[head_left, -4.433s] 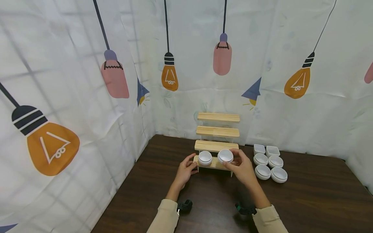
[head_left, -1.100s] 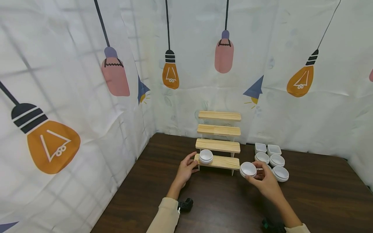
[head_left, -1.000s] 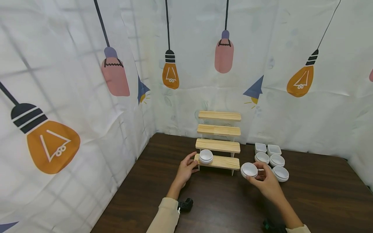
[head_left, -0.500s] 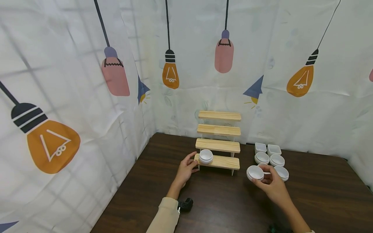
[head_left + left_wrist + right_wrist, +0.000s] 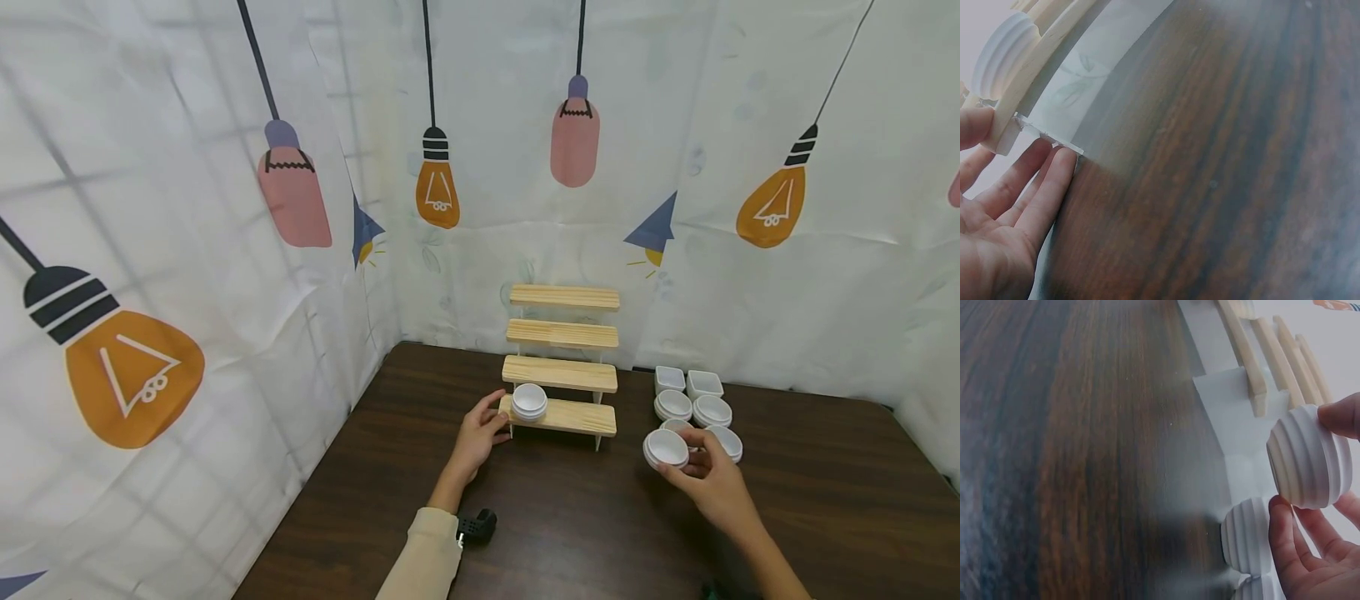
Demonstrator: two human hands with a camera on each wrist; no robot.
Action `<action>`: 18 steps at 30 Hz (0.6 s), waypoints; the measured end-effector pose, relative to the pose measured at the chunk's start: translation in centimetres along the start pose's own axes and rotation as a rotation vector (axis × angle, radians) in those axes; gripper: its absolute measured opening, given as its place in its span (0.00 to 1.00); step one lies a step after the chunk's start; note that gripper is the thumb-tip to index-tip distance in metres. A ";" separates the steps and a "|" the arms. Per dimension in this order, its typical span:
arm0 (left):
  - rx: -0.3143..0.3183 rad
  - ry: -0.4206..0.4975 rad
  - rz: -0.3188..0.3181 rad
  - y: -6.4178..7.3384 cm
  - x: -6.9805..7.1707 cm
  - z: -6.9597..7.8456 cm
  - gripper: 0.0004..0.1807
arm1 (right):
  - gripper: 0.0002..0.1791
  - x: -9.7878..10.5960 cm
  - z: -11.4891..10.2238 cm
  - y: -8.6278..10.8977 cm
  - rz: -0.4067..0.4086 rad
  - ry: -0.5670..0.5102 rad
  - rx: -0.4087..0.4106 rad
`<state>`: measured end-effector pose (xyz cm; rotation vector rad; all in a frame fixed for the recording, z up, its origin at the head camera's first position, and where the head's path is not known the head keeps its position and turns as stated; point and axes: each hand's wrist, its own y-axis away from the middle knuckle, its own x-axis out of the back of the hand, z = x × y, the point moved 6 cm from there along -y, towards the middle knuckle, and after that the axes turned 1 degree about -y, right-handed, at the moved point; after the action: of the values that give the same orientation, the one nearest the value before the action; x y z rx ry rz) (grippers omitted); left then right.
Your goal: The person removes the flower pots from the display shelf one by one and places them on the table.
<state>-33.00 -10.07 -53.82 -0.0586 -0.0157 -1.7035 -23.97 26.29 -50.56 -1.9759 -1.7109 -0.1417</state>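
My left hand (image 5: pixel 474 437) grips the left end of the lowest plank of a four-step wooden display stand (image 5: pixel 577 417). In the left wrist view the thumb lies at the plank's end, with fingers (image 5: pixel 1044 200) by the clear leg below. A small white round bowl (image 5: pixel 529 400) sits on that plank's left part. Off to the right, my right hand (image 5: pixel 720 492) pinches another white bowl (image 5: pixel 666 448) between thumb and fingers. The right wrist view shows its ribbed side (image 5: pixel 1310 456), held just above the dark table, partly covering a bowl behind it.
Several white bowls stand in two columns at the right: square bowls (image 5: pixel 704 384) at the back, round bowls (image 5: pixel 712 411) in front. The dark wood table (image 5: pixel 570 517) meets a white patterned curtain (image 5: pixel 480 267) behind the stand.
The right hand has lifted the second bowl off the right part of the lowest plank and carried it right, beside the other bowls. The left hand stays on the stand.
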 end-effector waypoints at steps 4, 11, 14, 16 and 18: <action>-0.002 0.005 -0.002 0.0 0.0 0.0 0.27 | 0.29 0.3 0.3 0.1 0.004 0.015 -0.008; -0.002 -0.007 -0.005 -0.2 0.0 -0.1 0.26 | 0.28 0.8 0.6 0.5 0.014 0.070 -0.031; -0.003 -0.007 -0.006 -0.1 0.0 -0.1 0.27 | 0.28 1.1 0.7 0.6 0.012 0.085 -0.046; -0.004 -0.007 -0.002 -0.1 0.0 -0.1 0.27 | 0.29 1.2 0.8 0.7 0.009 0.087 -0.053; -0.001 -0.003 -0.004 -0.1 0.0 -0.2 0.27 | 0.29 1.3 0.9 0.7 0.005 0.094 -0.059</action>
<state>-33.15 -10.06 -53.97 -0.0616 -0.0171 -1.7070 -23.23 27.78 -51.00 -1.9831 -1.6594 -0.2813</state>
